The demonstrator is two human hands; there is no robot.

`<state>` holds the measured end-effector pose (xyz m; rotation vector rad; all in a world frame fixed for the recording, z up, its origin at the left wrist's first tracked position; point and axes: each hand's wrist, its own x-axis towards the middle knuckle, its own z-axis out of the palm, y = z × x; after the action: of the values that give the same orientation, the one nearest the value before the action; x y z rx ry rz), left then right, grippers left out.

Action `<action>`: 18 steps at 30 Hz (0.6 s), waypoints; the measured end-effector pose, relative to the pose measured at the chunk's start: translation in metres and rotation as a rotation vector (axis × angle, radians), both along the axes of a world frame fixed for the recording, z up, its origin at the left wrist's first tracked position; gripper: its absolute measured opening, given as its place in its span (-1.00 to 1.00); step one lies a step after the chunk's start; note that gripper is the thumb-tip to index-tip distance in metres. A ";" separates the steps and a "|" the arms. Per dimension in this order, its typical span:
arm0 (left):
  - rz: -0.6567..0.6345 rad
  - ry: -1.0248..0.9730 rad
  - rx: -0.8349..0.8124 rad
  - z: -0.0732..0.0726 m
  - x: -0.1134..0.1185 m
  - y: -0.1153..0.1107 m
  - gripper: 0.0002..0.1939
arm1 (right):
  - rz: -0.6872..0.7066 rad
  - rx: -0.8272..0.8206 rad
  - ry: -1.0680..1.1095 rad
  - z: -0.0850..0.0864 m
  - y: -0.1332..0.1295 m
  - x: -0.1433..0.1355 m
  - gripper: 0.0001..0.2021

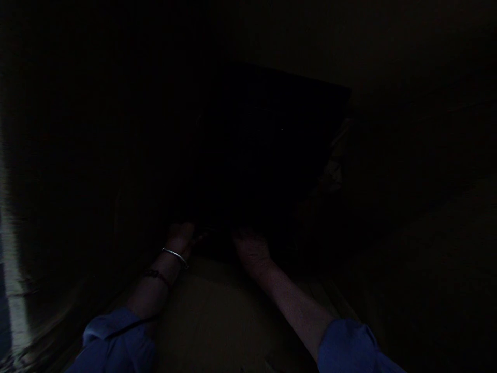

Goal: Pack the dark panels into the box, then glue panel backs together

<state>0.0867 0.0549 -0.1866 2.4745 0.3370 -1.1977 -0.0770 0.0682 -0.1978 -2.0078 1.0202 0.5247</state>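
Blue sleeves (116, 339) sit closest to us at the bottom of the view, both arms stretching forward over a pale tan surface (209, 316) into very dim light. The left hand (180, 237), wrist ringed by a silver bangle (175, 256) and a red thread (158, 276), lands at the near edge of a large dark flat object (267, 155). The right hand (251, 249) meets that same edge just beside it, slightly closer to us. The dark thing lies straight ahead of both hands and spreads away and to the right, its far corner well off toward the upper right; its near edge runs roughly across between the two hands. Both hands look about equally near, fingers pointing forward into the shadow. Whether those fingers are curled on the edge or merely resting against it, I cannot tell, it's too dark there. A pale, crumpled shape (334, 166) shows faintly beside the right edge of the dark object, and a light strip (10, 290) runs down the far left.
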 end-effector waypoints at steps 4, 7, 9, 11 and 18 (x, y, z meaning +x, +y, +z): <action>0.005 0.007 -0.003 0.000 0.000 0.000 -0.86 | 0.027 -0.022 0.004 -0.004 -0.008 -0.016 -0.68; 0.020 0.011 -0.021 0.000 -0.001 0.000 -0.85 | 0.051 -0.040 -0.017 -0.003 -0.014 -0.021 -0.72; 0.035 0.016 -0.038 0.001 -0.002 0.000 -0.86 | 0.056 -0.060 -0.024 -0.001 -0.018 -0.023 -0.72; 0.043 0.038 -0.057 0.002 -0.002 0.000 -0.87 | 0.060 -0.078 -0.025 0.001 -0.020 -0.025 -0.72; 0.036 0.118 -0.045 -0.001 0.000 0.002 -0.86 | 0.043 -0.103 0.000 0.006 -0.017 -0.026 -0.74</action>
<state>0.0868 0.0565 -0.1875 2.3554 0.3799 -1.3246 -0.1030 0.0517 -0.1914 -2.1247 1.0245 0.5035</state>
